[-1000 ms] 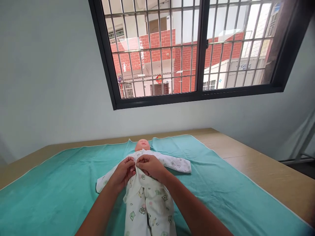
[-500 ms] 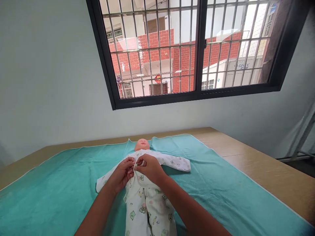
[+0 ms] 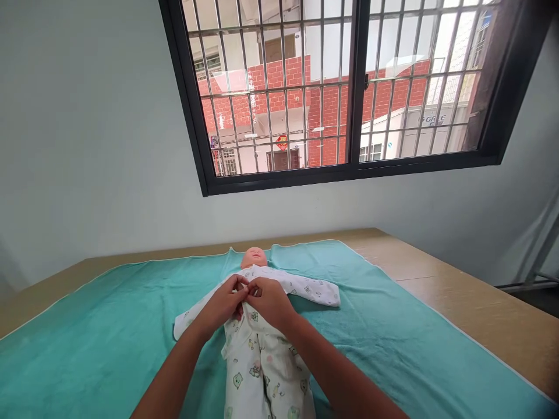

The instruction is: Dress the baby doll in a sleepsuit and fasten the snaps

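A baby doll [image 3: 254,256] lies on its back, head toward the wall, on a teal cloth [image 3: 131,326]. It wears a white baby romper [image 3: 244,364] printed with small animals, its sleeves spread to both sides. At the chest of the romper my left hand [image 3: 226,302] pinches the fabric edge, fingers closed. My right hand [image 3: 269,299] pinches the same front edge from the other side. The fingertips of both hands meet there. Whatever fastener lies between them is hidden.
The cloth covers most of a wooden table [image 3: 454,285], whose bare surface shows at the right and along the back. Behind it stands a pale wall [image 3: 109,145] with a barred, dark-framed window [image 3: 349,169]. A metal frame [image 3: 535,267] is at the far right.
My left hand has moved slightly up and right, its fingertips now meeting those of my right hand at the romper's front. The doll stays in place; the view shifts a little.
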`<action>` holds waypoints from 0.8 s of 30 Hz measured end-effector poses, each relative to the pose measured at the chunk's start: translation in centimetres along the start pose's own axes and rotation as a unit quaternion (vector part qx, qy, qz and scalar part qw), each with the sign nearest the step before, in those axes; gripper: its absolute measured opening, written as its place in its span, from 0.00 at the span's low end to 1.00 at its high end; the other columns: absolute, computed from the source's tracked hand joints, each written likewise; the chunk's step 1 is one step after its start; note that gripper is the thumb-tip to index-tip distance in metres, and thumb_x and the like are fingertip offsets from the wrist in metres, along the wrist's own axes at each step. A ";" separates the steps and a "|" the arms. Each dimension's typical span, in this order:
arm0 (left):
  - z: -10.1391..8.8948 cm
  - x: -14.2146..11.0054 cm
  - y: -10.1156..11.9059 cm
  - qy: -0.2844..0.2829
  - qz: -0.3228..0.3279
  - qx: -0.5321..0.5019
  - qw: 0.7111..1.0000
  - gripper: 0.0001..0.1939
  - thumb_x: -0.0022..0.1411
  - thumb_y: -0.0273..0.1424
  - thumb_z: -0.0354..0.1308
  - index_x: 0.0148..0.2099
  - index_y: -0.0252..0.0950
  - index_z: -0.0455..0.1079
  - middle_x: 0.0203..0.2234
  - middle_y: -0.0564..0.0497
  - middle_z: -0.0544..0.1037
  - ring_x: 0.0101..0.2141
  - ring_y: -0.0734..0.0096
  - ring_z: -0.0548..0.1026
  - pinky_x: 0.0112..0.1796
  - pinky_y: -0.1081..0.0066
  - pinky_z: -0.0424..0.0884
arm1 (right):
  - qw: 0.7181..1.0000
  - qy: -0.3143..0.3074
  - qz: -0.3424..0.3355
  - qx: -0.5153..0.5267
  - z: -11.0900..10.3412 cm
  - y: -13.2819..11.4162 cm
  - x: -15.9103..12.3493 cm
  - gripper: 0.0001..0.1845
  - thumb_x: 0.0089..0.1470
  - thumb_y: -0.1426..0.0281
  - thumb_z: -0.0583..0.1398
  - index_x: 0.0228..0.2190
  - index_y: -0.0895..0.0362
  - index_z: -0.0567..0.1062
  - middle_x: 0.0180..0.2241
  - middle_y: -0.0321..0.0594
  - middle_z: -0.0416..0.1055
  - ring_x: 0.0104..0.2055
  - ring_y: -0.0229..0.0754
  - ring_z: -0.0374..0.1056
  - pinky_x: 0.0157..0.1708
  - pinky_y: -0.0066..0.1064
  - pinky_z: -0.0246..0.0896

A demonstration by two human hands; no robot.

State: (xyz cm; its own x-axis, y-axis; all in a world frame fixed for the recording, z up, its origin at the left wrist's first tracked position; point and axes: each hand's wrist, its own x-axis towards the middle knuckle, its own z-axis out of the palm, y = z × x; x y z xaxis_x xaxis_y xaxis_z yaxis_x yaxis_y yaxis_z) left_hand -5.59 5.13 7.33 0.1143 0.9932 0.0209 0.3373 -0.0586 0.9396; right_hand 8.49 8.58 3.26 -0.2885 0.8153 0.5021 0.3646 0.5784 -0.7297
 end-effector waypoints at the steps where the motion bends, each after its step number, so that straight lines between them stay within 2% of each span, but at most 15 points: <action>1: 0.0 0.1 0.0 0.019 0.004 0.032 0.999 0.10 0.59 0.39 0.52 0.37 0.38 0.64 0.20 0.58 0.68 0.16 0.75 0.66 0.19 0.75 0.60 | 1.000 -0.001 -0.006 -0.007 0.0 0.0 0.0 0.04 0.47 0.72 0.60 0.28 0.56 0.77 0.26 0.34 0.74 0.28 0.36 0.66 0.28 0.26 0.56; 5: 0.4 0.4 0.0 0.107 0.033 0.133 0.985 0.02 0.55 0.28 0.54 0.32 0.38 0.67 0.21 0.55 0.72 0.19 0.74 0.67 0.22 0.75 0.55 | 1.000 -0.014 -0.021 -0.016 -0.1 0.0 0.0 0.07 0.46 0.74 0.61 0.29 0.54 0.79 0.28 0.35 0.76 0.30 0.37 0.67 0.30 0.27 0.57; 9: 0.7 0.2 0.1 0.147 0.075 0.129 0.978 0.06 0.49 0.23 0.56 0.28 0.39 0.68 0.18 0.55 0.72 0.21 0.71 0.66 0.24 0.75 0.51 | 1.000 -0.028 -0.005 0.008 -0.1 0.0 0.2 0.08 0.46 0.73 0.61 0.31 0.54 0.80 0.29 0.36 0.77 0.30 0.38 0.69 0.31 0.28 0.59; 13: 0.3 -0.3 0.5 0.111 0.085 0.100 0.985 0.06 0.50 0.23 0.55 0.29 0.40 0.68 0.17 0.56 0.72 0.19 0.71 0.66 0.23 0.75 0.52 | 0.999 -0.031 0.025 0.036 -0.1 0.1 0.2 0.09 0.45 0.71 0.62 0.31 0.55 0.79 0.30 0.37 0.77 0.31 0.39 0.70 0.31 0.28 0.62; 18: -0.7 -0.7 0.5 0.048 0.062 0.077 0.994 0.05 0.51 0.25 0.52 0.31 0.38 0.68 0.16 0.57 0.71 0.18 0.72 0.68 0.23 0.75 0.60 | 0.998 -0.037 0.018 0.043 -0.2 0.1 0.2 0.08 0.45 0.71 0.61 0.30 0.54 0.79 0.30 0.35 0.77 0.31 0.38 0.70 0.32 0.28 0.62; 24: -0.9 -0.3 0.2 0.024 0.044 -0.062 0.997 0.08 0.47 0.26 0.55 0.33 0.36 0.67 0.15 0.59 0.68 0.17 0.75 0.67 0.22 0.76 0.60 | 0.993 -0.036 0.040 0.105 -0.3 0.1 0.4 0.08 0.42 0.73 0.61 0.30 0.56 0.78 0.29 0.35 0.76 0.31 0.37 0.70 0.32 0.27 0.62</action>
State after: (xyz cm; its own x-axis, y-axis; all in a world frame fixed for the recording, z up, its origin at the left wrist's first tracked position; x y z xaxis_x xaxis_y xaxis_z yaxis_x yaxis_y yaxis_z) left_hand -6.40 4.95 7.80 0.0930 0.9886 0.1181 0.2104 -0.1354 0.9682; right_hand 8.69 8.96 3.49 -0.3304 0.8504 0.4094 0.1987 0.4867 -0.8507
